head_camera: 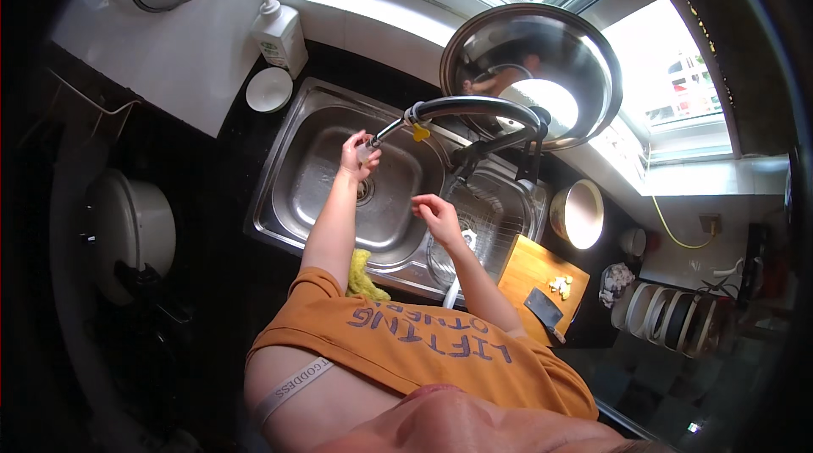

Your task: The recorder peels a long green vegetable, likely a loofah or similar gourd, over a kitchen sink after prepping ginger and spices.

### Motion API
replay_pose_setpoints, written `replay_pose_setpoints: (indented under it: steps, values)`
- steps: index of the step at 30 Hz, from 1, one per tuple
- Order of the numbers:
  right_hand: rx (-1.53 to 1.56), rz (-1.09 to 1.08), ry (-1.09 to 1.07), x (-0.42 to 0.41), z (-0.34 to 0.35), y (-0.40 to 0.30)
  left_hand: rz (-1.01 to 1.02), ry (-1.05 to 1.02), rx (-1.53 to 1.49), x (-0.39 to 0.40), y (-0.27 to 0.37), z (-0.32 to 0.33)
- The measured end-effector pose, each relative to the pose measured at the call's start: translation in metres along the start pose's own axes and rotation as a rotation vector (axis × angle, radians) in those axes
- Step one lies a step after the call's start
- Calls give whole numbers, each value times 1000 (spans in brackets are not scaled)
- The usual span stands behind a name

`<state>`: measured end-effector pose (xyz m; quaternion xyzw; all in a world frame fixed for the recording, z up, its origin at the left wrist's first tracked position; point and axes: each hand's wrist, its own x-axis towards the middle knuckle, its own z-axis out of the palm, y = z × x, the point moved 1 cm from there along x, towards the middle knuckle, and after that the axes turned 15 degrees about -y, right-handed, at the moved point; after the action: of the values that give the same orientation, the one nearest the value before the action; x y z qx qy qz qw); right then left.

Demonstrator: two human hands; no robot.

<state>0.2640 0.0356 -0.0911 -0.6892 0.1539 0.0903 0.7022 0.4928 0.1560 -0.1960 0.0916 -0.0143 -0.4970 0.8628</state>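
Note:
My left hand point(357, 156) is over the left basin of a stainless steel double sink point(289, 232), its fingers curled around the whitish nozzle point(366, 151) of the arched faucet point(483, 104). Near the divider between the basins hovers my right hand point(438, 217), loosely bent, with nothing visible in it. Below the left hand lies the drain point(364, 191). A wire rack point(489, 224) sits in the right basin, beside a white-handled utensil point(451, 295) partly hidden by my right forearm. A yellow-green cloth point(365, 278) hangs over the sink's front edge.
A cleaver point(543, 308) and chopped pieces point(561, 287) lie on a wooden cutting board point(521, 269) at right. Behind the faucet leans a large steel wok or basin point(470, 59). A pump bottle point(279, 37), small white bowl point(269, 90), and lidded pot point(149, 218) are at left.

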Motion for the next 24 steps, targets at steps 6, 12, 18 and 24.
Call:
replay_pose_setpoints:
  steps: [6, 12, 18, 24]
  values:
    - [82, 33, 24, -37, -16, 16, 49, 524, -133, 12, 7, -38]
    - [-104, 23, 91, -44, -47, 13, 35, 417, -10, 1, 3, -13]
    - [-715, 66, 168, -30, -87, -17, -56, 172, 104, -36, 8, 2]
    - [-664, 63, 235, 4, -100, -51, -203, 384, 302, -64, 7, -8]
